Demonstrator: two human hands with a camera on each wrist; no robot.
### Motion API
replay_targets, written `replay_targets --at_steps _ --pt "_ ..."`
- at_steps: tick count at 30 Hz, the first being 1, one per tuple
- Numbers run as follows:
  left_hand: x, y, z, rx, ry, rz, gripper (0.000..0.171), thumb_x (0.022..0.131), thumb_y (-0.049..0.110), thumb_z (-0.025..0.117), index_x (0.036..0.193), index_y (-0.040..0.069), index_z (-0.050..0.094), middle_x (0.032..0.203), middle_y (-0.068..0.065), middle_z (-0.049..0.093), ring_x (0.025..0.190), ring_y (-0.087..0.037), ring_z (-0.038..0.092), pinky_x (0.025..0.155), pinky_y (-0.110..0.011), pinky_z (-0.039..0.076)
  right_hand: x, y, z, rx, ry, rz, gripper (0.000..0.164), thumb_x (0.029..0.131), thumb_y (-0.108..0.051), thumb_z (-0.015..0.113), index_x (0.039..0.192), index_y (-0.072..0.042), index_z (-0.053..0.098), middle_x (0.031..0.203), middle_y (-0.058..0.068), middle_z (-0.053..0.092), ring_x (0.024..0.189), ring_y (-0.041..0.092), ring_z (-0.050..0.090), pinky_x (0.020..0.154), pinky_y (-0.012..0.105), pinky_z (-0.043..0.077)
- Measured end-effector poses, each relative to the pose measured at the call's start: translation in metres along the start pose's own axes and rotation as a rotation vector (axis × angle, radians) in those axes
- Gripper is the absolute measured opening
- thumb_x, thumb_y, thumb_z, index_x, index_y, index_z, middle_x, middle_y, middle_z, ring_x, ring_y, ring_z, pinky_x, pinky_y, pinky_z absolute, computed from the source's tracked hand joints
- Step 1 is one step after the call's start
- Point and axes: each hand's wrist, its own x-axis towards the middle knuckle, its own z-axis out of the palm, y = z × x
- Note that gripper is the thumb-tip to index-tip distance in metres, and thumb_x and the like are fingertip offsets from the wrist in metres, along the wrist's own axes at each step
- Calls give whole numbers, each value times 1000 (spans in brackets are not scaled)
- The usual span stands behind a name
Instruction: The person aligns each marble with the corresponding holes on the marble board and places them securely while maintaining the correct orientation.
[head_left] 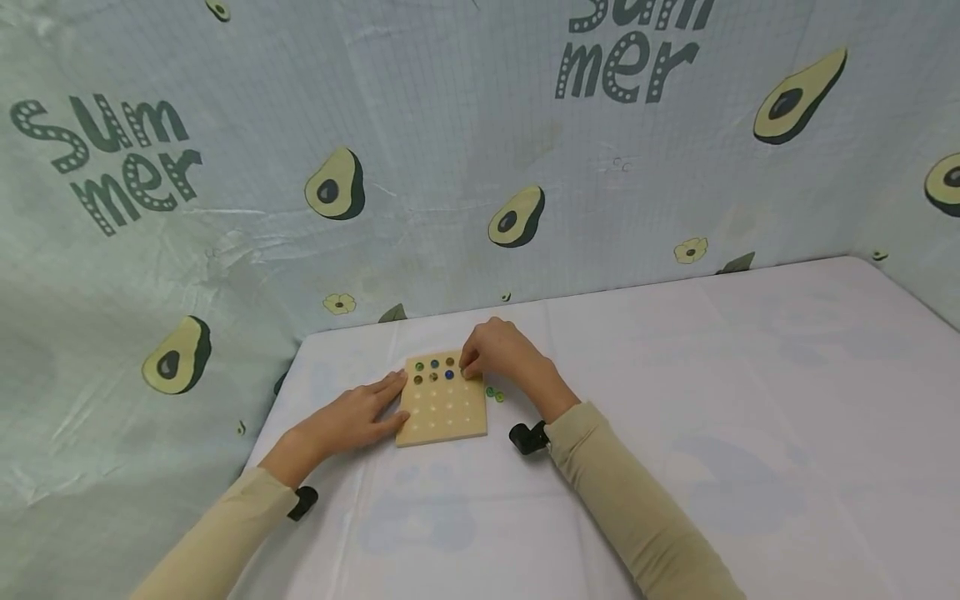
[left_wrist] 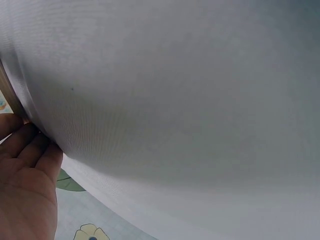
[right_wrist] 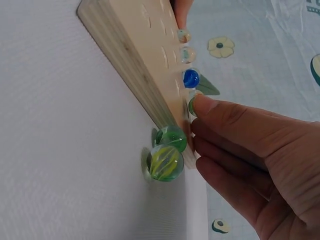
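Note:
A square wooden board (head_left: 441, 427) with rows of shallow hollows lies on the table, with several glass marbles seated in its two far rows. My left hand (head_left: 365, 414) rests against the board's left edge, its fingers and thumb stretched out along it. At the right end of the second row, my right hand (head_left: 504, 350) pinches a green-tinted marble (right_wrist: 193, 105) between thumb and fingers, right at the board's surface. A blue marble (right_wrist: 191, 78) sits just beside it. Close to the board's right side, a green marble (right_wrist: 172, 136) and a yellow-striped clear marble (right_wrist: 166, 164) lie loose on the cloth.
White cloth covers the table (head_left: 675, 433). Behind and to the left hangs a pale sheet (head_left: 420, 167) printed with avocados and lettering. Black wrist cameras are strapped at both sleeves, the right one (head_left: 527, 438) near the board's lower right corner.

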Motion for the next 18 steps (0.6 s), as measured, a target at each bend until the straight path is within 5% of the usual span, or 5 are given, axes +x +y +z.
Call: replay_targets --at_steps 8,18 --pt "1 0 4 -24 -7 -15 73 106 43 53 157 -3 29 160 -26 32 144 -42 39 113 -55 39 -3 -2 3 6 34 14 15 87 -26 83 99 -18 84 92 -8 77 80 7 65 77 27 55" --pt "1 -4 5 5 11 -6 72 106 41 52 157 -5 30 159 -26 33 144 -41 39 113 -54 39 -15 -3 -11 14 -23 53 26 85 -29 85 105 -12 82 94 -3 77 84 10 66 77 27 55"
